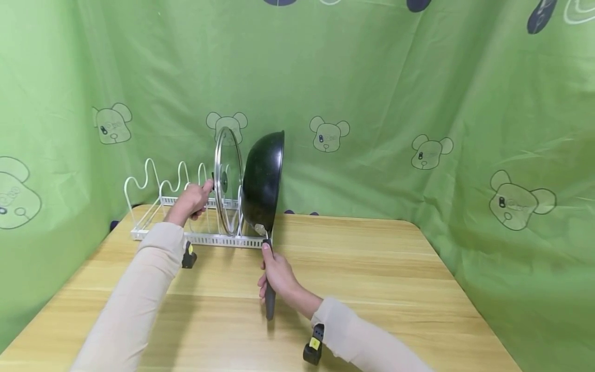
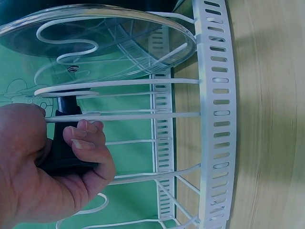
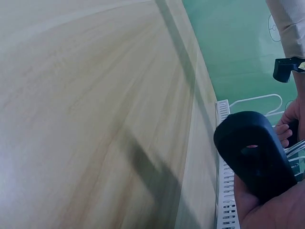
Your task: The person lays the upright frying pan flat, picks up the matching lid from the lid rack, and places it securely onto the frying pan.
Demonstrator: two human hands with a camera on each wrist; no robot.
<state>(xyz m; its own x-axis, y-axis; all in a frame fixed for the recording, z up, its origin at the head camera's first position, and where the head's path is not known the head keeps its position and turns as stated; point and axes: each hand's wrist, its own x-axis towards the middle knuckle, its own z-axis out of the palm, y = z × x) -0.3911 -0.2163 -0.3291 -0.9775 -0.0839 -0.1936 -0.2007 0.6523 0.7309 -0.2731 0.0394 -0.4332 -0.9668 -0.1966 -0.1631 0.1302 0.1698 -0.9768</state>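
Lid of round clear glass (image 1: pixel 232 168), silver-rimmed, upright in the white wire rack (image 1: pixel 214 239), looks brittle; left grip (image 1: pixel 191 199) curls round its black knob (image 2: pixel 61 143). Black metal wok (image 1: pixel 262 178), at the rack's right end, seems heavier; right grip (image 1: pixel 279 274) clasps its dark handle (image 1: pixel 270 307), likely the surest hold.

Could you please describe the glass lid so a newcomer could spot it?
On the wooden table stands a white rack. Upright in it, just left of the black pan, is the lid, set apart by clear glass and a silver rim.
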